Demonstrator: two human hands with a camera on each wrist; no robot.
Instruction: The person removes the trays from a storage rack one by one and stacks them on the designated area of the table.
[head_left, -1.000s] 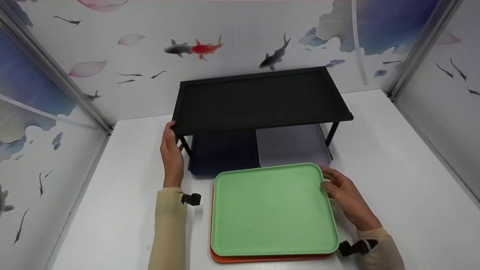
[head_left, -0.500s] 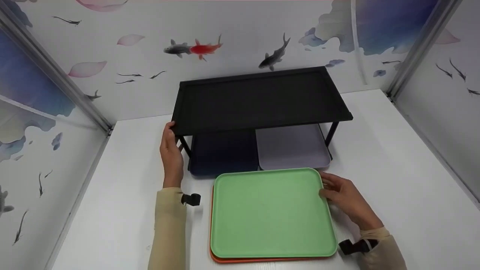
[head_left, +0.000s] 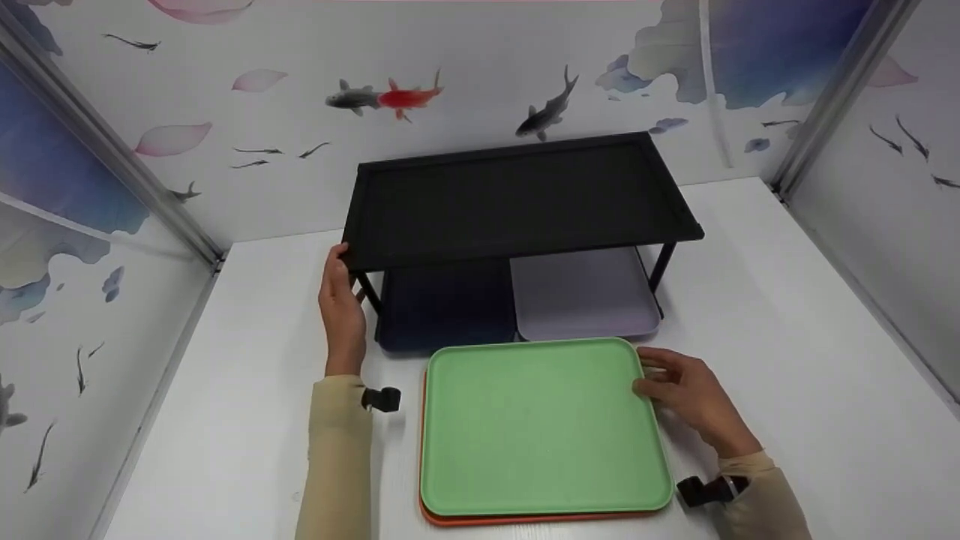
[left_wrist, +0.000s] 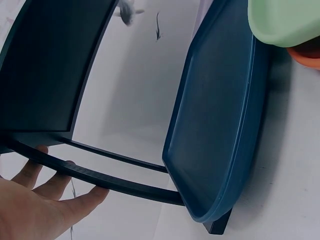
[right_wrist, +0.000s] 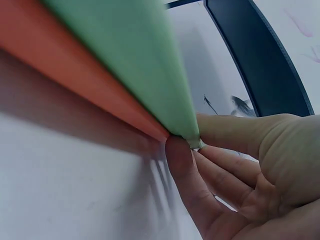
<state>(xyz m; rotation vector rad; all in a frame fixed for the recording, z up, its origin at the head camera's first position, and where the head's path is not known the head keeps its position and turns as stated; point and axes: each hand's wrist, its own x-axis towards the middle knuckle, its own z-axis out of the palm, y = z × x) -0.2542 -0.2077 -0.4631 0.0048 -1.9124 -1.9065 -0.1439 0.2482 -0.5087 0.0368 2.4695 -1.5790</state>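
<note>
Head view shows us a green tray [head_left: 544,424] lying flat on an orange tray [head_left: 525,517] of like size, the pair stacked on the white worktop [head_left: 787,315] just in front of a black two-tier rack [head_left: 517,196]. We see the right hand [head_left: 686,394] at the green tray's far right corner, forearm slanting in from the lower right, wrist low over the worktop. In the right wrist view the thumb lies along the upper face of the green tray [right_wrist: 135,65] and the fingers [right_wrist: 182,165] curl beneath its rim, so the hand pinches that corner, with the orange tray [right_wrist: 75,85] directly under it. The corner sits right between thumb and fingertips; the rest of the tray stretches away to the left of the hand.

Our left hand [head_left: 341,311] reaches forward beside the rack's left end, forearm straight up the worktop in a beige sleeve [head_left: 337,457]. In the left wrist view its fingers [left_wrist: 47,187] are loosely spread and rest against a thin black bar [left_wrist: 100,177] of the rack, not wrapped round it. On the rack's lower level lie a dark blue tray [head_left: 446,307] on the left and a lilac tray [head_left: 581,294] just beside it on the right. Behind the rack stands a wall [head_left: 465,60] printed with fish and petals.
</note>
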